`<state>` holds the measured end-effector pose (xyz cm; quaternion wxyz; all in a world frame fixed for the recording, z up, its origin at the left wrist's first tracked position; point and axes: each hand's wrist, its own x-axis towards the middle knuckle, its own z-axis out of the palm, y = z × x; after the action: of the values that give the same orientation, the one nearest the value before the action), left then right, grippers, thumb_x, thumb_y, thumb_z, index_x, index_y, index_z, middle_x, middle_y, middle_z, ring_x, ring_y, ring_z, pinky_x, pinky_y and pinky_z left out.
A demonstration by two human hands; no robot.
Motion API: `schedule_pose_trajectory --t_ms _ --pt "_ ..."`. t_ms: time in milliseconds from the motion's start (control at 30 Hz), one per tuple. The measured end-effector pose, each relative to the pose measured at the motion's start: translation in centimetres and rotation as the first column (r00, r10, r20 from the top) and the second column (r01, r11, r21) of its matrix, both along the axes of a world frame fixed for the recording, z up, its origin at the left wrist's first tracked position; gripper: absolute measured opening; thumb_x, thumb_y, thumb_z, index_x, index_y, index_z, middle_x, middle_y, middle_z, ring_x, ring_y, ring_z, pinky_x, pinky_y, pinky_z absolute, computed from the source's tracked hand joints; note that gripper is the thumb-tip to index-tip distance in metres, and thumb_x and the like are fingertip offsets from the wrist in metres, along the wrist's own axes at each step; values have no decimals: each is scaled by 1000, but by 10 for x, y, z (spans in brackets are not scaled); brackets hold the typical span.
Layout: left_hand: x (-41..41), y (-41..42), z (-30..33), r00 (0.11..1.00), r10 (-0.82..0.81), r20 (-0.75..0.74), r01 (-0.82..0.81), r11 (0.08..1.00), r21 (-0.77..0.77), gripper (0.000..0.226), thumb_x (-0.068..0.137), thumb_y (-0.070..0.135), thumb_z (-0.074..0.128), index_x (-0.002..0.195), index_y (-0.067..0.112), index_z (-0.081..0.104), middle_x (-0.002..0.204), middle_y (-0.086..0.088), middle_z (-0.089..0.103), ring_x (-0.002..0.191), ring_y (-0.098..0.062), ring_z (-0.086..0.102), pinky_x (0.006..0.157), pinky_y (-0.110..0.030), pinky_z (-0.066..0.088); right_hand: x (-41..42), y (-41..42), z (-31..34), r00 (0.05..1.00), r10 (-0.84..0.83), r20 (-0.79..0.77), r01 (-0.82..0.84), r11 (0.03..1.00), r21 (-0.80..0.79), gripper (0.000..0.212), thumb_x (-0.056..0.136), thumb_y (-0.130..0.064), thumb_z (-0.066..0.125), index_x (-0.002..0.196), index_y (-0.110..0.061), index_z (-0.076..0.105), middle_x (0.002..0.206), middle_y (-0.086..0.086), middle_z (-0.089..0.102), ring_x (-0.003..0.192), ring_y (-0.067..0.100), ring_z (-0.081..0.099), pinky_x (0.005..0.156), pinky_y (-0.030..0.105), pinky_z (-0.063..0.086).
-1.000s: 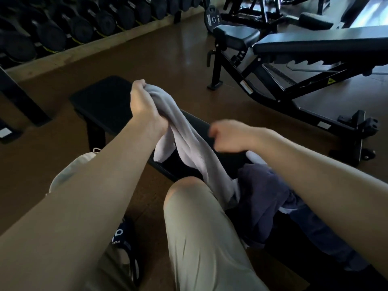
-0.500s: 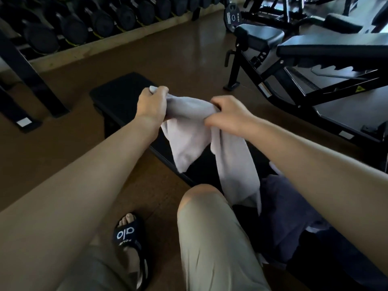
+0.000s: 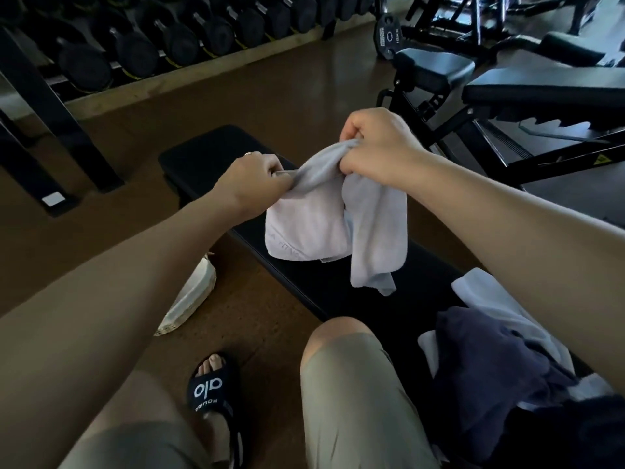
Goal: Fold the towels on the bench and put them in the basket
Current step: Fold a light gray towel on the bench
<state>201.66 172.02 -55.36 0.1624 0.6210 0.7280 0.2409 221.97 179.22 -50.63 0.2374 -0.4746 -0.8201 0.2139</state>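
Gym flooring (image 3: 270, 106) in brown spreads under a dumbbell rack (image 3: 162, 38) at eleven o'clock and an adjustable bench (image 3: 541, 93) at two o'clock. Across the middle runs the black flat bench (image 3: 209, 157). Above it, the left hand (image 3: 253, 184) and the right hand (image 3: 378, 147) are both closed on the top edge of a pale grey towel (image 3: 324, 225), which hangs bunched, its lower part draping against the pad. More towels (image 3: 490, 360), dark and white, lie heaped on the bench at four o'clock. What looks like a pale woven basket (image 3: 192, 296) sits on the floor at eight o'clock, partly hidden by the left forearm.

Gym, dumbbell rack (image 3: 162, 42), weight benches (image 3: 541, 93), weight plate (image 3: 389, 35)
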Motion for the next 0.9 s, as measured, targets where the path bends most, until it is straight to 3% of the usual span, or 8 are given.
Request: schedule_pose_trajectory --t_ms 100,200,267,400,467,600,767,900 --pt "-9 -3 3 946 -85 -314 56 993 -101 43 91 56 46 97 16 62 109 -5 56 90 -22 58 75 -37 46 0 6 -3 909 -45 414 68 997 -41 23 77 -20 81 94 -14 66 89 3 64 77 19 61 58 30 46" --pt "-19 -8 -4 644 -222 -732 94 973 -212 59 96 66 40 119 17 62 130 -7 55 101 -24 62 79 -37 48 2 1 -11 697 188 692 38 954 -298 37 79 -34 85 99 -9 65 94 4 64 77 20 62 59 29 47" --pt "-25 -13 -15 511 -264 -818 80 962 -260 49 101 58 41 125 19 60 140 -8 53 108 -24 62 85 -37 52 5 -9 -24 670 330 665 10 892 -452 40 78 -39 85 100 -14 63 100 2 64 85 20 64 71 31 54" --pt "-34 -19 -35 575 -172 -799 -79 961 -264 28 107 34 43 115 18 65 148 -10 45 102 -24 63 68 -33 50 7 -27 -60 760 439 479 33 711 -703 48 81 -38 83 115 -17 55 108 6 67 97 25 70 88 40 60" --pt "-36 -16 -39 604 -132 -786 -125 958 -257 25 106 29 45 113 16 65 129 -7 56 86 -21 64 62 -31 47 7 -25 -77 820 395 415 19 705 -709 42 82 -38 80 111 -17 57 107 7 69 96 26 71 91 44 60" --pt "-43 1 -27 709 5 -705 -146 979 -140 10 102 17 49 99 17 58 79 -2 55 64 -18 54 62 -34 41 10 -7 -89 948 142 285 36 842 -538 17 85 -30 75 85 -18 64 90 7 66 78 23 65 64 32 52" --pt "-34 50 2 846 168 -505 -190 982 8 12 98 4 45 98 16 43 80 -9 55 62 -24 49 58 -38 39 35 32 -67 913 -234 335 254 967 -17 6 94 -21 63 90 -17 63 85 5 66 77 28 65 66 35 54" --pt "-23 88 32 966 233 -111 -201 949 242 18 91 10 48 106 19 48 88 -5 59 74 -24 56 58 -37 41 49 43 -25 868 -427 255 315 868 383 13 94 -4 58 105 -11 61 100 11 63 86 36 62 71 38 41"
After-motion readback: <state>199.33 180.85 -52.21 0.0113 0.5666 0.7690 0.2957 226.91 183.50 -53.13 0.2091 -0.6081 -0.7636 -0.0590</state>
